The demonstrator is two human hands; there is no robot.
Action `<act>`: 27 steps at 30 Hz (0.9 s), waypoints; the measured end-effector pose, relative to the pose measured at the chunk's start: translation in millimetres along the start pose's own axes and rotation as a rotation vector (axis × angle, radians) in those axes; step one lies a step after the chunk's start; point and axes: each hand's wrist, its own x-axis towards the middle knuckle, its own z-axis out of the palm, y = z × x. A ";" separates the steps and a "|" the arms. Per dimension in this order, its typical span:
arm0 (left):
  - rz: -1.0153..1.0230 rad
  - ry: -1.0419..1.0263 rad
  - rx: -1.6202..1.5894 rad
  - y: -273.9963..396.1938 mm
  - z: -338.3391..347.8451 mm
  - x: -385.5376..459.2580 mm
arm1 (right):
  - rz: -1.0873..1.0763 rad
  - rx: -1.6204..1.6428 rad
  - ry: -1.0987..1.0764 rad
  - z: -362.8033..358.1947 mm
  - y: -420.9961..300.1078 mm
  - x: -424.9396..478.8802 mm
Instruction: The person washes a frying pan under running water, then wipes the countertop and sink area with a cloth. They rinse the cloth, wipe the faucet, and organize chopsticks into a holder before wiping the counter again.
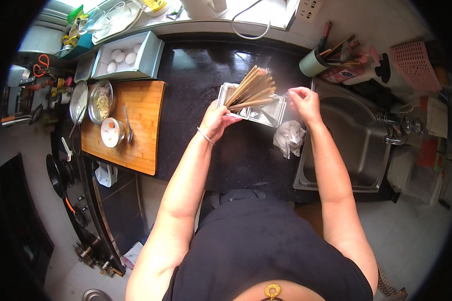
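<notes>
My left hand (216, 118) grips the left end of a white chopstick holder (261, 121), which is tilted above the dark counter. A bundle of wooden chopsticks (250, 88) fans out from it towards the back. Something shiny, perhaps a metal spoon (254, 112), lies inside the holder. Just past the holder's right end, my right hand (305, 104) has its thumb and fingertips pinched together on a thin object, too blurred to name. Below that hand a crumpled grey cloth (289, 138) rests on the counter beside the sink.
A steel sink (348, 150) with a tap (395, 140) is at right. Behind it stands a green utensil cup (312, 64). At left, a wooden cutting board (143, 116) bears bowls (112, 131) and a spoon (128, 124). A box (147, 56) of eggs (131, 58) sits behind it.
</notes>
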 end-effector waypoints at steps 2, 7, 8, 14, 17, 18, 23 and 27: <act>0.015 -0.020 -0.048 -3.0 -0.7 0.2 | -0.035 0.054 -0.008 0.0 -4.7 -2.3; -0.030 -0.013 -0.200 -11.1 -17.0 -7.3 | -0.073 0.104 -0.010 9.4 -28.9 -24.2; -0.031 -0.008 -0.213 -12.8 -20.4 -8.3 | -0.080 0.100 0.001 11.6 -33.0 -28.4; -0.015 -0.033 -0.169 -10.1 -24.3 -16.1 | -0.011 0.114 -0.050 9.2 -30.5 -36.0; -0.035 0.010 -0.147 -7.7 -20.6 -17.5 | 0.000 0.101 -0.024 12.7 -28.4 -38.5; -0.042 0.017 -0.146 -8.2 -20.8 -17.4 | -0.018 0.125 0.008 12.9 -25.7 -38.4; -0.033 -0.006 -0.084 -11.4 -16.5 -12.7 | -0.072 0.204 0.083 11.6 3.4 -36.0; -0.048 0.069 -0.006 -12.7 -13.6 -14.4 | 0.100 0.181 0.014 8.0 23.0 -34.8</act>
